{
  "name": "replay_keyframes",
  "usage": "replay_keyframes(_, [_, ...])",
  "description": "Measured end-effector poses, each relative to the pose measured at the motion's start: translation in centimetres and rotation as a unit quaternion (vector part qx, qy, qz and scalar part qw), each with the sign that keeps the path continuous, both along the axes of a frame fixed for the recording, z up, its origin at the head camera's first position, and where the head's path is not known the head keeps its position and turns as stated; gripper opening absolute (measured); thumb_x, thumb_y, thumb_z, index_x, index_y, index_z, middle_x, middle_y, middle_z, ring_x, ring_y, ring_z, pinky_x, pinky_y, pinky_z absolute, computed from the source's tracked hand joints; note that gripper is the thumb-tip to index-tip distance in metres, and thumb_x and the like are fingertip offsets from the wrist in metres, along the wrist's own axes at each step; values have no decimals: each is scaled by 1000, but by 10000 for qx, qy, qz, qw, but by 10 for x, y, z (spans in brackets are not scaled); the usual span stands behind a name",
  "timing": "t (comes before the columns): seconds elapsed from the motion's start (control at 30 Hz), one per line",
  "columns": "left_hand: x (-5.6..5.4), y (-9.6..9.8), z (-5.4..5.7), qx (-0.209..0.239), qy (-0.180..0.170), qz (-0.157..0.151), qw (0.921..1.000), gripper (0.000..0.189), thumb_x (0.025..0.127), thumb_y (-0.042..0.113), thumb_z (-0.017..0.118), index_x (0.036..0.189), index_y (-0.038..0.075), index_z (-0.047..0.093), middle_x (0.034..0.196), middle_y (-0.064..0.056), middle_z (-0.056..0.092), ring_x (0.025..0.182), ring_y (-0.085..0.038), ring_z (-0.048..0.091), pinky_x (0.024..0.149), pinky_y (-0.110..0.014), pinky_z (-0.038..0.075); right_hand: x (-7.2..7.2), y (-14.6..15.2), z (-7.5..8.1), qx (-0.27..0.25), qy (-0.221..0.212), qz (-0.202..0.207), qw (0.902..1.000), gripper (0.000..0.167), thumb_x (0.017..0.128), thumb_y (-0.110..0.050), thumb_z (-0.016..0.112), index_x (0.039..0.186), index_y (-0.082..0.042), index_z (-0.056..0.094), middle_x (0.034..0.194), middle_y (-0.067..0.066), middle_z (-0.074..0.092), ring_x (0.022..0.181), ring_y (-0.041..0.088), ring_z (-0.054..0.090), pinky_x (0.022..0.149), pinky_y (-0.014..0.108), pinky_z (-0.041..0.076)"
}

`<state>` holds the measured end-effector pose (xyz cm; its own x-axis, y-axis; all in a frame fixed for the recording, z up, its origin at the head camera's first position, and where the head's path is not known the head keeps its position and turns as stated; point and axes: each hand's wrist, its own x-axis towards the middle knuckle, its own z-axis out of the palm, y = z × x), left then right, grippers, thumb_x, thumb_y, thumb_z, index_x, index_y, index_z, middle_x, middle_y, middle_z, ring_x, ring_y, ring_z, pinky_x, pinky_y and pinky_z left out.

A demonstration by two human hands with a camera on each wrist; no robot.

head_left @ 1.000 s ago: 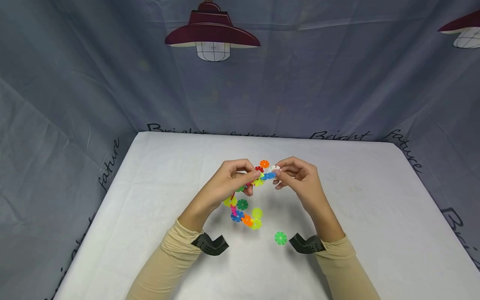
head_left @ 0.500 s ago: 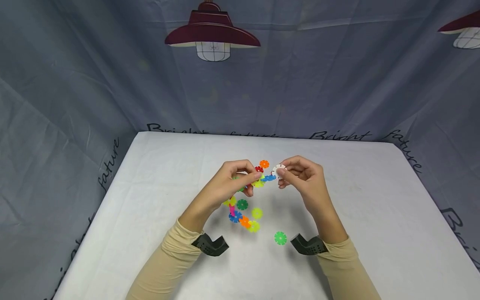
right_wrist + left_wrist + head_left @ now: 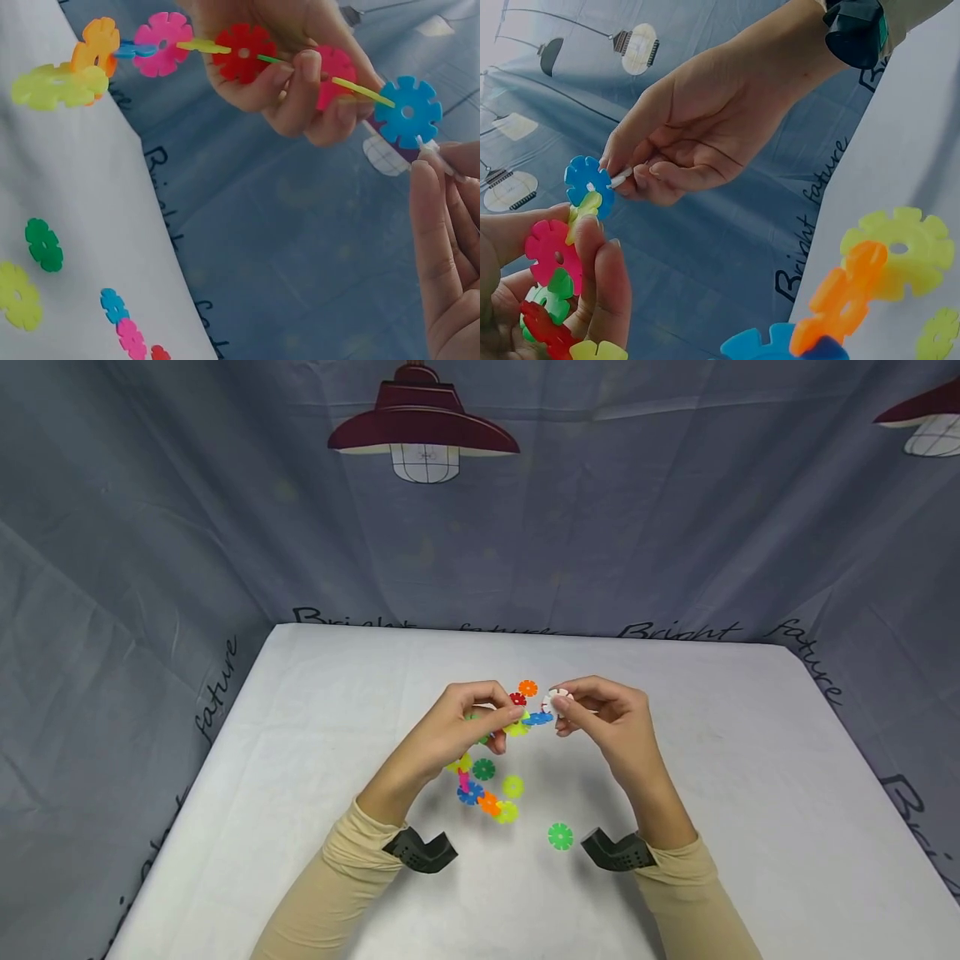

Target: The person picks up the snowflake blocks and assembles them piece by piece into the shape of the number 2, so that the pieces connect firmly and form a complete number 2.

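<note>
My left hand (image 3: pixel 468 718) pinches a chain of colourful plastic snowflake discs close to its upper end. A yellow disc (image 3: pixel 364 91) shows at its fingertips, followed by a blue disc (image 3: pixel 409 112) at the end of the chain. Between thumb and fingers, my right hand (image 3: pixel 607 714) pinches a white snowflake disc (image 3: pixel 557 701). In the right wrist view the white disc's edge is right at the blue disc's lower rim. Below the left hand the chain hangs down through a pink, a blue, an orange disc (image 3: pixel 489 802) and a yellow one (image 3: pixel 507 812). The left fingers hide part of it.
Loose discs lie on the white table (image 3: pixel 712 777): light green (image 3: pixel 560 837), yellow-green (image 3: pixel 513 787), dark green (image 3: pixel 483 769). Beyond the hands are an orange disc (image 3: pixel 528 687) and a red disc (image 3: pixel 517 699). A grey curtain (image 3: pixel 637 527) rises behind the table's far edge.
My right hand has shifted slightly right, and the white disc now shows its face more fully. The hanging end of the chain has swung a little left. The left hand has barely moved.
</note>
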<state>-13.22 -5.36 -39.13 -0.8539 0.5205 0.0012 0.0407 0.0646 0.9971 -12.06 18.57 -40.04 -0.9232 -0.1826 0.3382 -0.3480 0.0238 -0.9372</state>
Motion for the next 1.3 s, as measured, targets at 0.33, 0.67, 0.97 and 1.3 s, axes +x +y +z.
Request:
replay_keyframes(0.33, [2,-2,3,-89,84,106,9999,20,100,25,69,92,8,67,69,-6,64,69,-27,67,80,-37,53,2,2,2,-69,172,-96,9998,13,91,6,72,103,10,72,86,11,72,66,11,68,62,29,62])
replay_keyframes(0.67, [2,-4,4,-13,136,149,9998,19,100,24,69,90,8,65,66,-6,62,71,-33,66,78,-35,50,2,0,1,-171,227,-21,9996,14,91,8,72,103,14,70,86,1,74,64,12,68,62,29,62])
replay_keyframes(0.97, [2,-2,4,-38,104,157,9998,19,100,24,70,91,8,66,65,-5,63,67,-24,66,80,-36,49,2,-1,0,-371,438,-47,9983,12,87,16,69,98,12,72,83,1,75,60,14,66,59,29,60])
replay_keyframes(1.3, [1,-3,3,4,138,186,9997,19,100,24,69,91,8,66,67,-5,63,73,-39,66,76,-35,52,0,2,-2,-240,491,-87,9985,10,90,12,69,99,15,69,87,-1,74,62,12,65,58,28,61])
